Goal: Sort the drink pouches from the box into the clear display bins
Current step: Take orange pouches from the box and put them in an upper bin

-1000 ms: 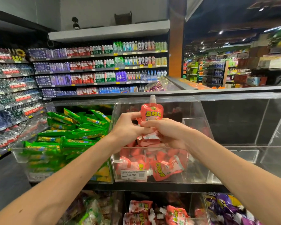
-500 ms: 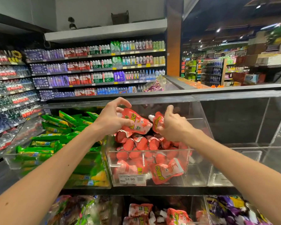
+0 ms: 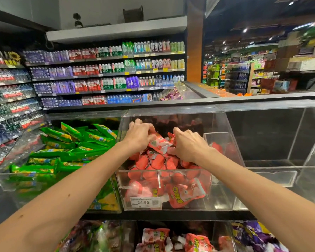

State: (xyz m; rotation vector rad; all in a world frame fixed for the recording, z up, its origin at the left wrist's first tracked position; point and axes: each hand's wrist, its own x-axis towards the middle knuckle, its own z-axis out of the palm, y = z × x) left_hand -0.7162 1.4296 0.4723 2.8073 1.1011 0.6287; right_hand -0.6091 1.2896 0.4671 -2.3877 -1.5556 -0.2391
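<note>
Both hands are down inside the middle clear bin (image 3: 220,194), on top of its pile of red drink pouches (image 3: 154,163). My left hand (image 3: 139,136) curls its fingers over a red pouch (image 3: 159,144) lying at the top of the pile. My right hand (image 3: 188,145) grips another red pouch (image 3: 171,137) between thumb and fingers, low against the heap. More red pouches press against the bin's front wall above a price tag (image 3: 145,202). The box is out of view.
A clear bin (image 3: 6,180) on the left is heaped with green pouches (image 3: 71,148). An empty clear bin (image 3: 273,177) stands on the right. Lower bins hold red packs (image 3: 171,239) and purple packs (image 3: 253,237). Drink shelves (image 3: 107,73) stand across the aisle behind.
A second ago both hands held red pouches up in front of the bin. They then split the pouches between them and lowered them onto the pile.
</note>
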